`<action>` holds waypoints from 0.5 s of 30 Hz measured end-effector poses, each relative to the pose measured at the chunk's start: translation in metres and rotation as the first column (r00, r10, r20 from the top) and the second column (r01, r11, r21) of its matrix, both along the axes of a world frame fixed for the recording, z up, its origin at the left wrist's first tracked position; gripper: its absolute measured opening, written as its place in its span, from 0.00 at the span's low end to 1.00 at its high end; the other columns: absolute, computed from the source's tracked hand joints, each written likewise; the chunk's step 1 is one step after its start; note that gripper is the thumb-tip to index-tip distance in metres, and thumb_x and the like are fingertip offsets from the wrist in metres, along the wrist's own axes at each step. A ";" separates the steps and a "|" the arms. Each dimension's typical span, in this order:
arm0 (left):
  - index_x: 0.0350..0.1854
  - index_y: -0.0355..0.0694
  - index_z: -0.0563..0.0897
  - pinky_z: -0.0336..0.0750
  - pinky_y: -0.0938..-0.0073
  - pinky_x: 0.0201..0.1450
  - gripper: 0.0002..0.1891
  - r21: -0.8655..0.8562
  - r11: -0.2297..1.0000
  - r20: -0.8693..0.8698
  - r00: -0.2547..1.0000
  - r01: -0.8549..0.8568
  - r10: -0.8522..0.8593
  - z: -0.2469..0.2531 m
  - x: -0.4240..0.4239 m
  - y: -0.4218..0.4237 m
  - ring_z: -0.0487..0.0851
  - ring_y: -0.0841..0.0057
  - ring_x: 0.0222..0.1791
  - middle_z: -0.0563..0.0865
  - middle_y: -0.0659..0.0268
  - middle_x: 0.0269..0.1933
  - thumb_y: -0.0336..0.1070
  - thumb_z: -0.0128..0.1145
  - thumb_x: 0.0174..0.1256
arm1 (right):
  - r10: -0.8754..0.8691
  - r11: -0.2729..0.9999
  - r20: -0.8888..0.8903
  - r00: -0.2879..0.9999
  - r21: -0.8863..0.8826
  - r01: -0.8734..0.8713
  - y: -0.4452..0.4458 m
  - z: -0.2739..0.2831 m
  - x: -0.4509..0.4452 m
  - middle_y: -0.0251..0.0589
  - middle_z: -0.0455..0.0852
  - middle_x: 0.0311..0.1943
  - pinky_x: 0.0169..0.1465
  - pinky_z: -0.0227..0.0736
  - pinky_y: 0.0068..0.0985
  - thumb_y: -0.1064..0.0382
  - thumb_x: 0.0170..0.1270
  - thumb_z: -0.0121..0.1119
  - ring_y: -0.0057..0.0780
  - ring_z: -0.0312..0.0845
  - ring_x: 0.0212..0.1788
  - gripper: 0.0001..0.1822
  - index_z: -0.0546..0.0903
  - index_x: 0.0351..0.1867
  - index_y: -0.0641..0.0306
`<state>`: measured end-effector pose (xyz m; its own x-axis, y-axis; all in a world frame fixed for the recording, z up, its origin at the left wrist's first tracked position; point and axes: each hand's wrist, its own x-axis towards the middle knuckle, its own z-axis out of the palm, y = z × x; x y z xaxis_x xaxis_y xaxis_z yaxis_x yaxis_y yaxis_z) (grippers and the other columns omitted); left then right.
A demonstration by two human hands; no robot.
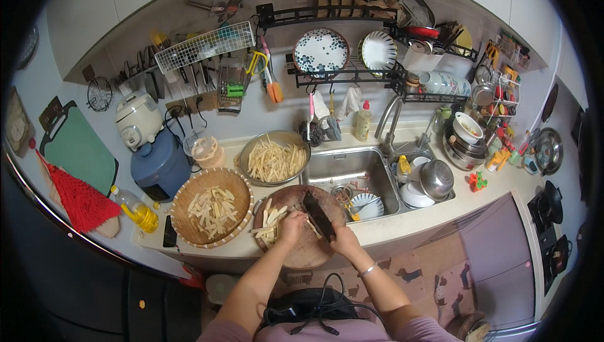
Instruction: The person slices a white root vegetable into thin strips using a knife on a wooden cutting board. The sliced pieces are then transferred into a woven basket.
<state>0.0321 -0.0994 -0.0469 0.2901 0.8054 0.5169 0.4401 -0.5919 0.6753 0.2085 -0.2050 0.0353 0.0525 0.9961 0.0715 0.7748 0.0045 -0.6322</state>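
My right hand is closed round the handle of a dark-bladed cleaver, whose blade slants over a round wooden chopping board. Just left of the blade, my left hand rests on the board with its fingers bent; small pale pieces show by the fingertips, and whether it grips them I cannot tell. Cut pale vegetable sticks lie on the board's left part. More thick sticks are spread in a woven bamboo basket at the left. Behind the board, a metal bowl holds a heap of thinner pale strips.
A steel sink with a striped plate and peelings adjoins the board's right side. Bowls stack beyond it. An oil bottle and a phone-like black object are left of the basket. Knives hang on the back wall.
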 end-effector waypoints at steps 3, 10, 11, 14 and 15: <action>0.33 0.36 0.82 0.76 0.69 0.40 0.05 0.009 1.000 -0.079 0.997 0.005 -0.004 -0.001 -0.002 0.003 0.82 0.61 0.36 0.82 0.58 0.36 0.24 0.56 0.54 | 0.012 1.000 0.012 1.000 -0.023 -0.011 0.000 -0.001 0.002 0.62 0.80 0.27 0.39 0.71 0.48 0.69 0.48 0.58 0.60 0.77 0.35 0.15 0.70 0.38 0.66; 0.32 0.37 0.82 0.75 0.67 0.39 0.04 -0.029 1.000 -0.146 0.989 0.003 -0.007 0.000 -0.002 0.005 0.81 0.60 0.36 0.82 0.59 0.36 0.27 0.56 0.55 | 0.027 0.997 0.045 0.999 -0.075 -0.023 0.000 0.006 0.000 0.61 0.80 0.27 0.40 0.72 0.47 0.69 0.49 0.58 0.59 0.77 0.35 0.14 0.70 0.37 0.66; 0.32 0.37 0.82 0.75 0.67 0.39 0.04 -0.036 0.999 -0.151 0.988 0.002 -0.007 0.001 -0.002 0.005 0.81 0.60 0.36 0.82 0.59 0.36 0.27 0.55 0.55 | 0.030 0.997 0.048 0.998 -0.074 -0.027 0.000 0.007 -0.001 0.61 0.80 0.27 0.40 0.72 0.47 0.69 0.49 0.58 0.59 0.77 0.35 0.14 0.70 0.38 0.66; 0.33 0.38 0.81 0.74 0.68 0.40 0.04 -0.078 0.997 -0.186 0.983 0.000 -0.015 0.005 -0.001 0.003 0.81 0.60 0.36 0.82 0.58 0.36 0.29 0.54 0.57 | 0.046 0.996 0.063 0.997 -0.083 -0.041 0.000 0.006 0.001 0.61 0.80 0.28 0.40 0.72 0.47 0.69 0.49 0.57 0.58 0.77 0.36 0.14 0.70 0.38 0.66; 0.33 0.38 0.80 0.74 0.68 0.40 0.04 -0.095 0.996 -0.200 0.980 -0.003 -0.016 0.006 -0.002 0.003 0.81 0.60 0.37 0.82 0.57 0.36 0.30 0.54 0.58 | 0.059 0.994 0.074 0.996 -0.092 -0.052 0.001 0.005 0.001 0.61 0.80 0.28 0.41 0.72 0.47 0.69 0.49 0.57 0.58 0.77 0.36 0.14 0.70 0.38 0.66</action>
<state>0.0306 -0.0961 -0.0412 0.3856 0.8453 0.3698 0.5685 -0.5333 0.6264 0.2094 -0.2038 0.0402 -0.0051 0.9998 -0.0172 0.8209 -0.0057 -0.5711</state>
